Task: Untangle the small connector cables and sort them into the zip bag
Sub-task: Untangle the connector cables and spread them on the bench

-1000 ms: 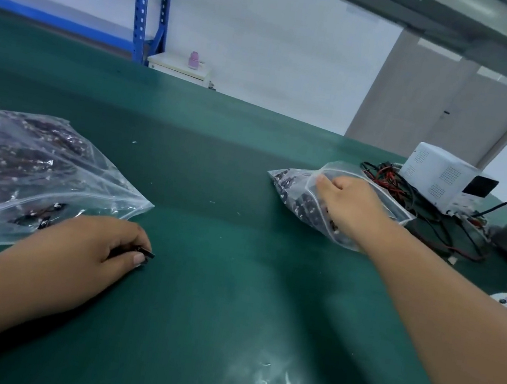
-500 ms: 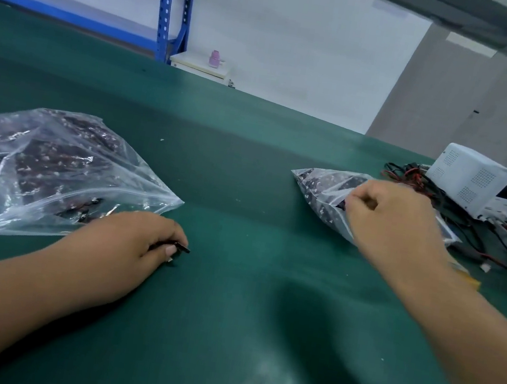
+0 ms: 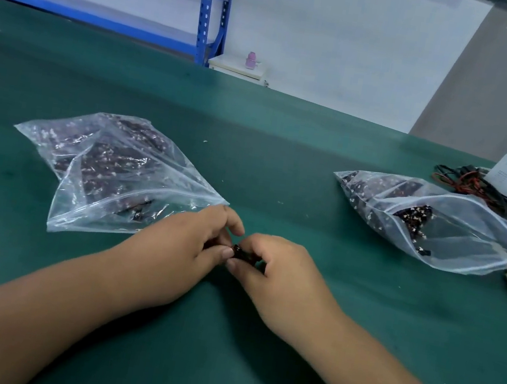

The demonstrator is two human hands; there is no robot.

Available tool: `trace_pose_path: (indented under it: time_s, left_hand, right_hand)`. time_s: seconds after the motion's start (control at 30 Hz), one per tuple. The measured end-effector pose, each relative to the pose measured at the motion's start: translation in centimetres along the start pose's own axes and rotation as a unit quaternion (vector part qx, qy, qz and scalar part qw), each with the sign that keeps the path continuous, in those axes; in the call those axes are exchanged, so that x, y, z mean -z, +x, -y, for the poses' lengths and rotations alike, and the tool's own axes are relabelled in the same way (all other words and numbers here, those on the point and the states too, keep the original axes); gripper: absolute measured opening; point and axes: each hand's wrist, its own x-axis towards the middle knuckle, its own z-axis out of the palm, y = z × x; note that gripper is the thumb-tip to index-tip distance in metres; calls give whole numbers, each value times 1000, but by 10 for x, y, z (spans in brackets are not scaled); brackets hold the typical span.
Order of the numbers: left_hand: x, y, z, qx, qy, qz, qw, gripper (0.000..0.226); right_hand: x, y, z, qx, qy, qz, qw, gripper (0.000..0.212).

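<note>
Pinching a small dark bundle of connector cables [image 3: 244, 254] between both hands, left hand [image 3: 181, 248] and right hand [image 3: 281, 271] each with grip clenched on it, just above the green desk [image 3: 282, 170]. Lying left of the bundle, touching the left hand: a cable-filled zip bag [image 3: 116, 167]. Lying well right of the bundle: an open-mouthed zip bag [image 3: 432, 227].

Left hand [image 3: 183, 247] and right hand [image 3: 276, 268] meet mid-table [image 3: 220, 352], pinching a small dark connector cable [image 3: 240, 253] between fingertips. Left zip bag [image 3: 122, 171] lies flat. Right zip bag [image 3: 433, 223] gapes open, well apart.
</note>
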Motion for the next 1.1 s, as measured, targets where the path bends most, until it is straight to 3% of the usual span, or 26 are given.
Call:
trace_pose_path:
  time_s: [0.17, 0.3, 0.43, 0.57, 0.67, 0.77, 0.9, 1.1]
  left_hand:
    - [0, 1, -1, 0, -3, -7, 1000, 18]
    - [0, 1, 2, 9, -4, -10, 1000, 13]
    - [4, 1, 1, 19, 25, -11, 999, 11]
    - [22, 1, 0, 23, 183, -17, 983, 6]
    - [37, -5, -1, 51, 309, 15, 950, 27]
    - [42, -14, -4, 120, 367, 102, 917, 46]
    - [41, -17, -9, 140, 324, 167, 921, 50]
    - [30, -9, -6, 100, 243, 142, 954, 21]
  right_hand:
    - [-2, -4, -4, -19, 35, -36, 999, 35]
    - [-1, -5, -7, -64, 116, -61, 989, 16]
    - [2, -7, -8, -91, 184, -68, 976, 15]
    - [4, -10, -7, -92, 206, -70, 972, 15]
    - [4, -10, -8, -95, 211, -62, 971, 16]
    - [3, -10, -8, -93, 206, -62, 972, 17]
    - [2, -10, -6, -84, 194, -59, 976, 18]
    - [2, -10, -6, -80, 187, -54, 978, 17]
